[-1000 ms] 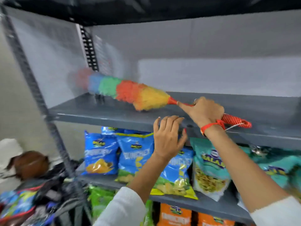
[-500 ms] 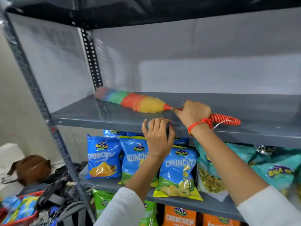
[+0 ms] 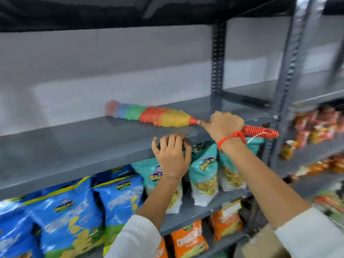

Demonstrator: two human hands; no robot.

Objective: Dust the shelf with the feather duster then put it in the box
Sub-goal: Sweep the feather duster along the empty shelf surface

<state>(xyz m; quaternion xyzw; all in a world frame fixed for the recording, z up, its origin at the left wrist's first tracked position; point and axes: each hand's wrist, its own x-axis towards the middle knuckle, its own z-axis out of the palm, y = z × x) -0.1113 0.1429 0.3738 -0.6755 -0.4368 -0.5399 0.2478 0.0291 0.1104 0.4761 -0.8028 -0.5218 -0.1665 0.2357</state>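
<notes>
A rainbow feather duster (image 3: 149, 115) lies flat on the bare grey shelf (image 3: 74, 146), its fluffy head pointing left toward the back wall. My right hand (image 3: 223, 125) is shut on its red ribbed handle, whose looped end sticks out to the right. A red thread is tied round that wrist. My left hand (image 3: 171, 155) rests on the shelf's front edge, fingers curled over it, holding nothing else. A brown cardboard box (image 3: 260, 244) shows at the bottom right, partly hidden by my right sleeve.
Blue snack bags (image 3: 70, 211), teal bags (image 3: 204, 172) and orange bags (image 3: 189, 239) fill the shelves below. Perforated steel uprights (image 3: 216, 62) stand right of the duster. A neighbouring rack at the right holds red and orange packets (image 3: 316, 125). A dark shelf hangs overhead.
The view has swung right along the rack. The duster has moved right along the shelf, away from the left upright, and my left hand has slid right along the front edge.
</notes>
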